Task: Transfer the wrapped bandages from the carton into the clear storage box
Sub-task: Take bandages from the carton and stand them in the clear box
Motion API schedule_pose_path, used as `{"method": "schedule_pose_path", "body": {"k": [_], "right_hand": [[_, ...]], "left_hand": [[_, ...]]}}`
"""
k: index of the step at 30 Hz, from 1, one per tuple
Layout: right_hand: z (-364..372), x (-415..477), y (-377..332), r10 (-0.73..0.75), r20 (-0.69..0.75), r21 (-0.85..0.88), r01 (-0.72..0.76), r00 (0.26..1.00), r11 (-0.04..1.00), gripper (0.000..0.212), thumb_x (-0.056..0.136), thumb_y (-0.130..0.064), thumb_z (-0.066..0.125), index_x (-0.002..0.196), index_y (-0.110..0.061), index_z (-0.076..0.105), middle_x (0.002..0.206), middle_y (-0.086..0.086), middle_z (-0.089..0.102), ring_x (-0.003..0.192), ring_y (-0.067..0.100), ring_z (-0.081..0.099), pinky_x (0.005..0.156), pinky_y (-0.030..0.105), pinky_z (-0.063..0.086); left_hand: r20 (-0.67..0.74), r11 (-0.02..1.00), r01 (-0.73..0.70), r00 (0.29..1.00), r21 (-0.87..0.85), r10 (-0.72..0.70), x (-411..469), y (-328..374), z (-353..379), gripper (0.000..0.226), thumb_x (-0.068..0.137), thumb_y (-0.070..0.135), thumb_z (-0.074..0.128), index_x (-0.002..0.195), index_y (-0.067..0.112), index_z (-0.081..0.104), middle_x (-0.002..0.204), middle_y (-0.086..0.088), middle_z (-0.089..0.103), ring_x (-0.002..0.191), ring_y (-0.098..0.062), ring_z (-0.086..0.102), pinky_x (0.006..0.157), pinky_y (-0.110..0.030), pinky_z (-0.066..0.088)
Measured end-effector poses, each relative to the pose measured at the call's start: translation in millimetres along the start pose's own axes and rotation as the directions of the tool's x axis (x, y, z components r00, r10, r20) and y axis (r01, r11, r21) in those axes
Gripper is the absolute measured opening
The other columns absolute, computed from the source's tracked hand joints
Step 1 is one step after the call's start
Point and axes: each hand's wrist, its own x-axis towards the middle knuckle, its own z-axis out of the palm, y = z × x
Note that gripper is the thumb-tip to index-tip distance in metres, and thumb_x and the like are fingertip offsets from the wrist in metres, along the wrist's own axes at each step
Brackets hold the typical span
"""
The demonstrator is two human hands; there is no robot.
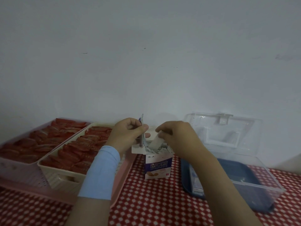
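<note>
**Hand state.** The left hand (128, 132) is closed, thumb against fingers, on a thin upright stack of wrapped bandages (142, 130) above the carton's rear-left corner. The right hand (176, 136) pinches one white wrapped bandage (156, 142) by its top end. The lower end of that bandage sits among the packets in the open carton (158, 165). The clear storage box (262, 186) stands to the right of the carton, with its lid (228, 128) raised toward the wall.

**Risk.** The carton is tall, probably light, and unsupported (neither hand steadies it). A sideways pull on a wedged packet is likely to tip it and spill the contents. A slack pinch on the left-hand stack may let packets fan out and drop short of the box.

**Surface.** The surface is a red-and-white patterned tablecloth (154, 201). A blue tray (185, 176) lies beneath the box. To the left, a cream basket (53, 176) is set against a larger pink one (19, 173), and both hold red packets.

**Room.** A plain pale wall (146, 54) stands behind, dimly lit.
</note>
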Motion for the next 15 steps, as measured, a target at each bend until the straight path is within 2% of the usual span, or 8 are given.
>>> {"method": "schedule_pose_path", "body": {"k": [2,3,6,8,10,13,15], "right_hand": [[-11,-1,0,0.010,-0.077,0.215,0.007,0.997,0.977,0.017,0.095,-0.018,0.066,0.100,-0.029,0.077,0.089,-0.015,0.073,0.078,-0.005,0.064,0.068,0.004,0.045],[-17,-2,-1,0.011,-0.097,0.321,0.020,0.995,0.947,0.019,0.094,-0.015,0.066,0.097,-0.029,0.078,0.087,-0.016,0.073,0.077,-0.006,0.064,0.067,0.003,0.044],[-27,-7,-6,-0.010,-0.120,0.548,0.075,0.993,0.833,0.023,0.093,-0.005,0.065,0.096,-0.023,0.079,0.079,-0.017,0.075,0.067,-0.007,0.063,0.064,0.006,0.045],[-27,-8,-10,-0.018,-0.117,0.620,0.087,0.993,0.780,0.022,0.092,0.000,0.065,0.099,-0.017,0.078,0.071,-0.018,0.072,0.058,-0.006,0.060,0.060,0.008,0.046],[-23,-9,-13,-0.023,-0.131,0.651,0.103,0.991,0.752,0.023,0.090,0.002,0.066,0.100,-0.016,0.077,0.072,-0.015,0.074,0.060,-0.003,0.063,0.061,0.011,0.049],[-16,-6,-13,-0.005,-0.178,0.613,0.114,0.984,0.782,0.023,0.089,-0.005,0.071,0.096,-0.026,0.077,0.084,-0.008,0.077,0.073,0.004,0.070,0.069,0.021,0.057],[-11,-7,-11,0.040,-0.152,0.643,0.068,0.988,0.763,0.019,0.089,-0.009,0.072,0.098,-0.024,0.077,0.088,-0.002,0.075,0.068,0.005,0.070,0.061,0.021,0.057]], "left_hand": [[0.024,0.999,0.020,1.000,-0.041,-0.019,0,1,0,0.016,0.088,0.009,0.073,0.091,0.002,0.059,0.101,-0.020,0.073,0.086,-0.028,0.076,0.081,-0.046,0.061],[0.052,0.996,0.035,0.998,-0.081,-0.031,-1,1,-1,0.015,0.088,0.009,0.072,0.090,0.003,0.058,0.102,-0.021,0.072,0.086,-0.028,0.076,0.080,-0.045,0.061],[0.242,0.964,0.124,0.968,-0.234,-0.065,-6,4,-1,0.019,0.088,0.016,0.065,0.100,0.003,0.058,0.104,-0.016,0.073,0.079,-0.021,0.074,0.065,-0.032,0.060],[0.368,0.944,0.191,0.926,-0.269,-0.082,-9,5,1,0.042,0.084,0.021,0.063,0.117,-0.002,0.057,0.101,-0.016,0.072,0.080,-0.023,0.072,0.067,-0.034,0.061],[0.437,0.935,0.227,0.895,-0.272,-0.090,-11,4,5,0.053,0.084,0.022,0.061,0.127,-0.008,0.052,0.105,-0.019,0.071,0.088,-0.030,0.072,0.076,-0.040,0.061],[0.497,0.911,0.283,0.862,-0.300,-0.104,-14,1,12,0.047,0.087,0.023,0.058,0.125,-0.006,0.057,0.111,-0.017,0.072,0.092,-0.030,0.073,0.074,-0.039,0.061],[0.512,0.889,0.304,0.854,-0.342,-0.095,-14,-1,16,0.041,0.087,0.023,0.057,0.119,-0.001,0.064,0.114,-0.021,0.071,0.093,-0.029,0.073,0.074,-0.037,0.061]]}}
